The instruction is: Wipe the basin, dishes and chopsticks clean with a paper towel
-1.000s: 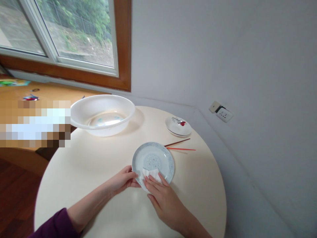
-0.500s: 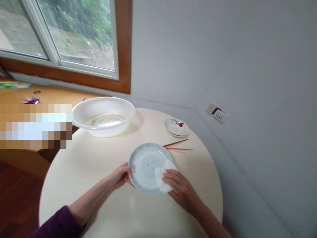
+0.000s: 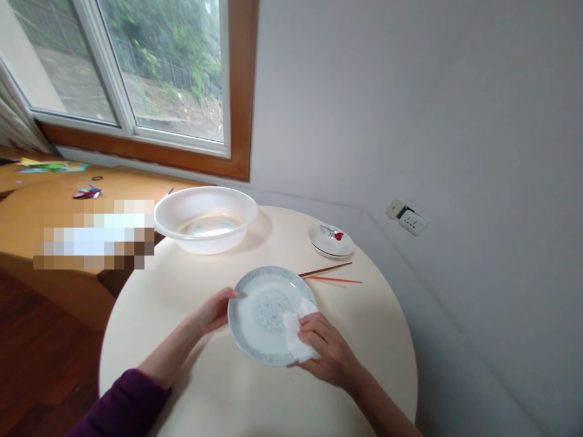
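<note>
A pale blue patterned plate (image 3: 259,315) is held tilted just above the round cream table (image 3: 218,388). My left hand (image 3: 214,309) grips its left rim with the fingers curled around the edge. My right hand (image 3: 325,352) presses a folded white cloth (image 3: 296,334) against the plate's right inner side, the fingers closed on the cloth.
A large white plastic basin (image 3: 204,218) stands at the table's far left. A small white dish (image 3: 330,240) with a red mark sits at the far right, with two red chopsticks (image 3: 330,274) lying in front of it. Behind are a wooden desk, a window and a wall socket (image 3: 407,218).
My right hand has slid the cloth from the plate's near rim round to its right side. The plate has tipped up and shifted slightly left with my left hand.
</note>
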Demonstrator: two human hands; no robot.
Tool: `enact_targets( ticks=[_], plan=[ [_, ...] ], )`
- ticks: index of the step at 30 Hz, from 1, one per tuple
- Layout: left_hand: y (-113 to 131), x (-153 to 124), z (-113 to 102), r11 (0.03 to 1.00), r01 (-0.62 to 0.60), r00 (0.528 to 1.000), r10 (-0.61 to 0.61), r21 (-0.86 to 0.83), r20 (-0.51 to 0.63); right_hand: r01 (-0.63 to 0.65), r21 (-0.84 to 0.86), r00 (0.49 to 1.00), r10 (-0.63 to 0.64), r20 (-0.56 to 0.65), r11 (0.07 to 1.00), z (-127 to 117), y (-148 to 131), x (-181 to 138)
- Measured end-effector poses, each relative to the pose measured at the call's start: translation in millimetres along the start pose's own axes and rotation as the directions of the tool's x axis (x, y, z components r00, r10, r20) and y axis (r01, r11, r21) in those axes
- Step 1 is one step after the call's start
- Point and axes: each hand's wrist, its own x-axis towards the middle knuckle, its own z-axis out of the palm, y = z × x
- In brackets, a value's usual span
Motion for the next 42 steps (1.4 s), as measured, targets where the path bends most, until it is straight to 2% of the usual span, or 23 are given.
enact_targets(
  ticks=[4, 6, 8, 12, 16, 21, 23, 26, 30, 33, 36, 39, 42],
  plan=[
    [-2, -6, 6, 0.997, -0.027, 0.999, 0.03, -0.074, 0.041, 0.001, -0.059, 0.999, -0.003, -0.035, 0.998, 13, -6, 5],
    [-9, -10, 15, 0.987, -0.086, 0.993, 0.095, -0.132, 0.063, -0.033, -0.083, 0.996, 0.026, -0.086, 0.996, 19, -7, 11],
    [-20, -13, 29, 0.953, -0.199, 0.975, 0.216, -0.228, 0.052, -0.092, -0.105, 0.986, 0.076, -0.152, 0.99, 25, -9, 18],
    [-43, -15, 61, 0.876, -0.37, 0.928, 0.363, -0.308, -0.08, -0.213, -0.141, 0.961, 0.181, -0.21, 0.967, 38, -12, 30],
    [-48, -15, 73, 0.86, -0.448, 0.879, 0.374, -0.244, -0.296, -0.231, -0.097, 0.958, 0.208, -0.2, 0.968, 48, -18, 32],
    [-31, -16, 64, 0.893, -0.402, 0.838, 0.27, -0.201, -0.474, -0.109, 0.002, 0.988, 0.109, -0.11, 0.994, 47, -20, 26],
    [-23, -16, 57, 0.915, -0.36, 0.84, 0.232, -0.184, -0.491, -0.032, 0.019, 0.995, 0.033, -0.091, 0.999, 42, -17, 24],
    [-9, -16, 44, 0.937, -0.297, 0.879, 0.193, -0.183, -0.436, 0.055, 0.02, 0.996, -0.054, -0.065, 0.998, 32, -12, 22],
    [7, -23, 30, 0.968, -0.099, 0.958, 0.03, -0.23, -0.286, 0.082, 0.029, 0.996, -0.081, -0.03, 0.996, 19, -5, 20],
    [16, -29, 26, 0.967, 0.012, 0.968, -0.075, -0.256, -0.238, 0.108, 0.033, 0.994, -0.106, -0.034, 0.994, 14, -2, 19],
    [20, -33, 27, 0.969, -0.026, 0.961, -0.044, -0.247, -0.274, 0.104, 0.019, 0.993, -0.103, -0.061, 0.994, 14, -2, 20],
    [16, -33, 36, 0.965, -0.116, 0.956, 0.044, -0.236, -0.29, 0.024, -0.007, 0.995, -0.024, -0.098, 1.0, 21, -2, 20],
    [2, -30, 51, 0.946, -0.228, 0.936, 0.148, -0.229, -0.32, -0.063, -0.068, 0.991, 0.054, -0.126, 0.996, 32, -2, 22]
  ],
)
